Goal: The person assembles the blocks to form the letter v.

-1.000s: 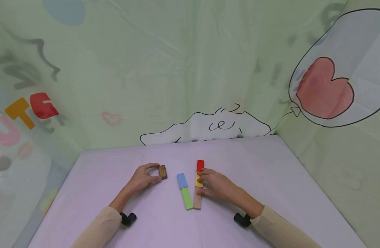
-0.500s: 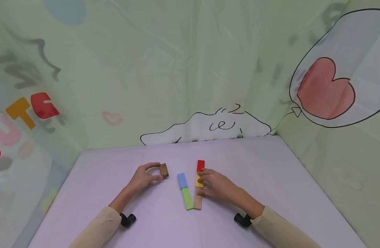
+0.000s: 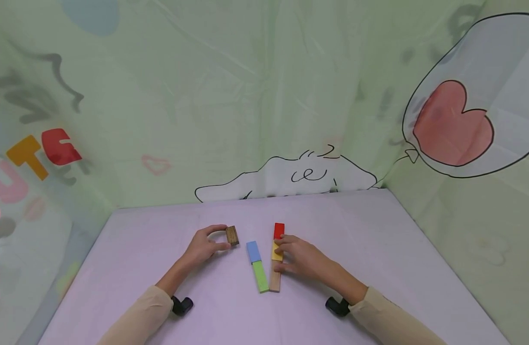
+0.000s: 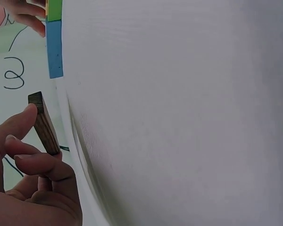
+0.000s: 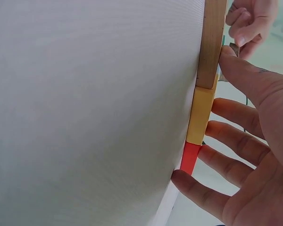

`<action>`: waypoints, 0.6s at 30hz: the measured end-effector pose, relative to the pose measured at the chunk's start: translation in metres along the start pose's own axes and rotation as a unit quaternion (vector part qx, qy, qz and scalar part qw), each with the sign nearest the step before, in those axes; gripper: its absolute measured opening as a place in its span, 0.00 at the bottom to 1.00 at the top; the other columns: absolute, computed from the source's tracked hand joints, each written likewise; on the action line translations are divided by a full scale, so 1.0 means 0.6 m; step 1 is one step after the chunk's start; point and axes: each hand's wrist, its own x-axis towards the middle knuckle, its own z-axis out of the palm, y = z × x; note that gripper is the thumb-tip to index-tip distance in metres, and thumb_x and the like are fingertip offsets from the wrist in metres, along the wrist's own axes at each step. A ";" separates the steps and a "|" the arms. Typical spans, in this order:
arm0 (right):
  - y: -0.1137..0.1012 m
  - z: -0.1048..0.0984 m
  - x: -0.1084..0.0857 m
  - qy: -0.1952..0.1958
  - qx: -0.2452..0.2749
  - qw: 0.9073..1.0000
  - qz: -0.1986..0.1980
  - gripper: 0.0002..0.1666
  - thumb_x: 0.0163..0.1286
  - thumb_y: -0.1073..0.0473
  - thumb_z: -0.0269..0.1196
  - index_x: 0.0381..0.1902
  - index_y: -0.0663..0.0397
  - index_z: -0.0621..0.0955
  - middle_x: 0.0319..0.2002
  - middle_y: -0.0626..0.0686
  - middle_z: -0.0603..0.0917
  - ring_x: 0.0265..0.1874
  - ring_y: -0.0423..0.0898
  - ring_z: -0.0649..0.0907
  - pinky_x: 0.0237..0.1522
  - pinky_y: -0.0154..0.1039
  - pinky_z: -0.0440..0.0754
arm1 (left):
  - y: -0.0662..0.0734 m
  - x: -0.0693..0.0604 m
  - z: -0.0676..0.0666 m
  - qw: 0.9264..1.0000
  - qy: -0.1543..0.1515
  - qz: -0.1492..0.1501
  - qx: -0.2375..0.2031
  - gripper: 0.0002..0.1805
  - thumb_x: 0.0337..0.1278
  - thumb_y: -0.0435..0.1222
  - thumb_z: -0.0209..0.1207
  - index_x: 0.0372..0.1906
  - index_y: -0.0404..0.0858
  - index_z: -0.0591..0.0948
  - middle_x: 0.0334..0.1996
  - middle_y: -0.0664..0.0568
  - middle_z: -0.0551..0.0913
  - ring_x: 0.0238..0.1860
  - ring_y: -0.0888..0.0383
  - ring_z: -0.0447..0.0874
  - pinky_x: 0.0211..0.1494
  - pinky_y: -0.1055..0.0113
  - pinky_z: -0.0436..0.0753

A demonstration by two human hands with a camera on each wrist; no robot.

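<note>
My left hand (image 3: pixel 202 247) pinches a dark brown wooden block (image 3: pixel 232 235) by its ends, thumb at one and a finger at the other. In the left wrist view the brown block (image 4: pixel 46 132) is held tilted, apart from the blue block (image 4: pixel 54 49). A red block (image 3: pixel 279 230), a yellow block (image 3: pixel 276 255) and a plain wood block (image 3: pixel 275 282) lie end to end. Over that row is my right hand (image 3: pixel 307 258), fingers spread and thumb on the plain wood block (image 5: pixel 211 44). Blue (image 3: pixel 253 251) and green (image 3: pixel 260 277) blocks form a second, slanted row.
All of this lies on a table with a pale lilac cover (image 3: pixel 229 316). Light green printed cloth (image 3: pixel 182 96) hangs behind and at both sides. The two rows meet at their near ends and spread apart toward the back, like a V.
My left hand has carried the brown block a little to the right and farther back, closer to the blue block. My right hand and both rows have stayed in place.
</note>
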 end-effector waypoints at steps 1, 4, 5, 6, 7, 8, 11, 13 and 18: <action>0.000 0.000 0.000 0.000 -0.001 1.000 0.000 0.26 0.61 0.45 0.79 0.52 0.55 0.91 0.65 0.55 0.86 0.68 0.55 0.82 0.66 0.49 0.84 | 0.001 0.000 0.001 1.000 -0.001 0.000 -0.003 0.34 0.56 0.35 0.75 0.70 0.45 0.81 0.62 0.44 0.82 0.19 0.61 0.63 0.27 0.68 0.69; 0.000 0.001 0.000 0.000 -0.003 1.000 0.000 0.26 0.61 0.45 0.79 0.52 0.54 0.91 0.65 0.55 0.86 0.68 0.54 0.82 0.66 0.49 0.84 | 0.001 0.002 0.003 1.000 -0.001 0.003 -0.007 0.34 0.56 0.35 0.75 0.70 0.45 0.81 0.60 0.44 0.84 0.18 0.61 0.63 0.26 0.68 0.69; -0.001 0.000 0.000 0.000 -0.005 1.000 -0.001 0.26 0.61 0.45 0.79 0.52 0.54 0.91 0.65 0.55 0.86 0.68 0.54 0.82 0.66 0.49 0.84 | 0.001 0.002 0.004 1.000 -0.001 0.004 -0.008 0.34 0.56 0.35 0.75 0.70 0.45 0.81 0.59 0.44 0.84 0.18 0.61 0.63 0.26 0.68 0.69; -0.001 0.000 0.000 0.001 -0.005 1.000 -0.002 0.26 0.61 0.45 0.79 0.52 0.54 0.91 0.65 0.55 0.86 0.68 0.54 0.82 0.66 0.48 0.84 | 0.000 0.003 0.004 1.000 -0.002 0.005 -0.009 0.34 0.56 0.35 0.75 0.70 0.45 0.81 0.59 0.44 0.84 0.18 0.61 0.62 0.26 0.68 0.68; -0.001 0.000 0.000 0.001 -0.006 1.000 -0.003 0.26 0.62 0.45 0.79 0.52 0.54 0.91 0.65 0.55 0.86 0.68 0.54 0.82 0.66 0.48 0.84 | -0.001 0.005 0.006 1.000 -0.002 0.004 -0.011 0.34 0.56 0.35 0.75 0.70 0.45 0.81 0.59 0.45 0.84 0.18 0.61 0.62 0.26 0.68 0.68; -0.001 0.000 0.000 0.001 -0.006 1.000 -0.005 0.26 0.62 0.45 0.79 0.52 0.54 0.91 0.66 0.55 0.86 0.68 0.54 0.82 0.66 0.48 0.84 | -0.001 0.005 0.007 1.000 -0.002 0.005 -0.011 0.34 0.56 0.35 0.75 0.69 0.45 0.81 0.59 0.45 0.84 0.17 0.61 0.62 0.26 0.68 0.68; 0.000 0.000 0.000 0.003 -0.004 1.000 -0.007 0.26 0.62 0.45 0.79 0.52 0.54 0.90 0.66 0.55 0.86 0.68 0.55 0.82 0.66 0.49 0.84 | -0.001 0.007 0.010 1.000 -0.003 0.007 -0.016 0.33 0.56 0.35 0.75 0.69 0.45 0.81 0.61 0.45 0.83 0.18 0.61 0.62 0.26 0.67 0.68; 0.000 0.001 0.000 0.002 -0.003 1.000 -0.005 0.26 0.62 0.45 0.79 0.52 0.54 0.90 0.66 0.55 0.86 0.68 0.55 0.82 0.66 0.48 0.84 | 0.000 0.009 0.013 1.000 -0.005 0.009 -0.019 0.34 0.56 0.36 0.76 0.69 0.45 0.81 0.62 0.45 0.82 0.18 0.61 0.62 0.26 0.68 0.68; 0.000 0.000 -0.001 0.000 -0.005 1.000 -0.002 0.26 0.62 0.44 0.79 0.52 0.54 0.91 0.66 0.55 0.86 0.68 0.54 0.82 0.66 0.48 0.84 | 0.004 0.013 0.021 1.000 -0.007 0.013 -0.024 0.34 0.55 0.36 0.76 0.69 0.47 0.82 0.52 0.43 0.87 0.17 0.62 0.62 0.26 0.68 0.68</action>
